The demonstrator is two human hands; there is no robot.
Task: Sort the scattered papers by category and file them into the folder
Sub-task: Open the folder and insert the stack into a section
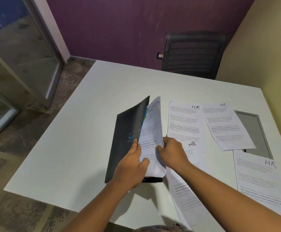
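- Head view: the left hand [131,166] grips the front cover of the dark folder [128,131]. Its fingers curl over the cover's outer face and its thumb lies on the paper inside.
- The right hand [171,153] pinches the right edge of the ADMIN sheets [152,124], fingers curled round that edge. The two hands sit just beside each other.
- The folder stands partly open near the middle of the white table [69,148]. Its cover is raised and tilted toward 11 o'clock, with a blue smiling mark on its face.
- The ADMIN sheets stand inside the folder, with the handwritten word at their top.
- At 3 o'clock, just beside the folder, the first HR sheet [185,124] lies flat.
- Farther toward 3 o'clock, the second HR sheet [226,128] lies skewed, its lower corner over a grey inset panel [253,131].
- At 5 o'clock, the third HR sheet [186,190] lies under the right forearm and reaches the table's near edge.
- At 4 o'clock, the fourth HR sheet [256,178] lies near the table's right side.
- At 1 o'clock, beyond the far edge, a black mesh chair [195,54] stands against the purple wall, with a wall socket [160,55] just to its left.
- At 10 o'clock stands a glass door [19,56].
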